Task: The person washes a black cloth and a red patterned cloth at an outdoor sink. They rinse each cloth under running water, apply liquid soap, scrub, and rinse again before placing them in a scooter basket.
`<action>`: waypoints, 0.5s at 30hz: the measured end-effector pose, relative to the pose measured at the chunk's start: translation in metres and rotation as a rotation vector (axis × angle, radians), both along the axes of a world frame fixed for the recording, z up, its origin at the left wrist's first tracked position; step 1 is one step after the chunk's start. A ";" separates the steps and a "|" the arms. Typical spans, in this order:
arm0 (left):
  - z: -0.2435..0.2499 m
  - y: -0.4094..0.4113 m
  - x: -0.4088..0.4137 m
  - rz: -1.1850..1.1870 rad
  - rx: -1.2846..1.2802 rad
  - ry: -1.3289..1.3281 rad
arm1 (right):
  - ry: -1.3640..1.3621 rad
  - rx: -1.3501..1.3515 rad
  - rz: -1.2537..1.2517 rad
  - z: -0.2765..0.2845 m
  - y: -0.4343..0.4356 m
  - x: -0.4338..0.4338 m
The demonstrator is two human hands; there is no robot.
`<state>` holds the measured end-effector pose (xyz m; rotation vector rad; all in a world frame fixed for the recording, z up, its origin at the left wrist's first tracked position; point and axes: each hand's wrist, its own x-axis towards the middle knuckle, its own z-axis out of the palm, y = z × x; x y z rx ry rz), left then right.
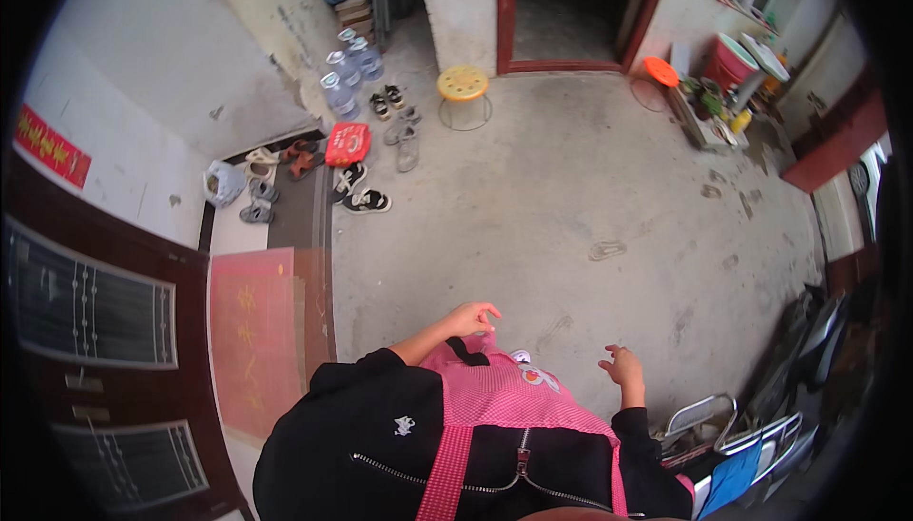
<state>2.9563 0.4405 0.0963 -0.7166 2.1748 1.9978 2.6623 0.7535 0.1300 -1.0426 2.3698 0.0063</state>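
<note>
My left hand (473, 319) is out in front of my waist, just beyond the edge of a pink checked apron (499, 396). Its fingers are bent and a little apart, and I see nothing in them. A black strap (468, 353) lies across the apron below that wrist. My right hand (625, 367) hovers to the right of the apron over the concrete floor (535, 236), fingers spread and holding nothing. The apron bears a white cartoon patch (540, 378) and covers part of a black zipped jacket (356, 428). A shoe tip (521, 356) shows past the apron's edge.
Left stand a door (93, 371), a red mat (250, 335), black-and-white shoes (366, 201), a red bag (348, 144) and water jugs (339, 96). Ahead are a yellow stool (462, 84) and a doorway (563, 65). Right are an orange stool (661, 72) and a metal-framed rack (763, 435).
</note>
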 end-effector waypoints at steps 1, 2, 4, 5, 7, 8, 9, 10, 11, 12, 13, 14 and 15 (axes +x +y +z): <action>-0.004 -0.007 0.017 0.109 -0.003 0.000 | -0.034 -0.074 0.072 0.005 -0.039 -0.016; -0.010 -0.015 0.036 0.210 -0.010 0.001 | -0.072 -0.148 0.135 0.013 -0.082 -0.026; -0.013 -0.029 0.068 0.359 -0.023 0.000 | -0.125 -0.276 0.249 0.037 -0.168 -0.027; -0.013 -0.033 0.077 0.389 -0.056 -0.025 | -0.163 -0.318 0.284 0.040 -0.198 -0.023; -0.011 -0.047 0.085 0.441 -0.130 -0.061 | -0.224 -0.410 0.350 0.048 -0.260 -0.020; -0.010 -0.059 0.090 0.416 -0.114 -0.148 | -0.242 -0.394 0.407 0.049 -0.289 -0.016; -0.015 -0.062 0.090 0.436 -0.137 -0.146 | -0.256 -0.363 0.460 0.044 -0.309 -0.013; -0.019 -0.062 0.093 0.458 -0.156 -0.157 | -0.280 -0.326 0.513 0.039 -0.326 -0.008; -0.024 -0.061 0.096 0.479 -0.176 -0.169 | -0.256 -0.248 0.633 0.037 -0.343 -0.005; -0.035 -0.058 0.100 0.465 -0.204 -0.237 | -0.235 -0.173 0.751 0.035 -0.360 0.000; -0.037 -0.053 0.103 0.438 -0.169 -0.270 | -0.211 -0.103 0.864 0.031 -0.376 0.005; -0.037 -0.049 0.104 0.412 -0.133 -0.301 | -0.229 -0.045 0.947 0.023 -0.393 0.005; -0.035 -0.046 0.107 0.391 -0.094 -0.331 | -0.250 -0.039 0.993 0.019 -0.412 0.011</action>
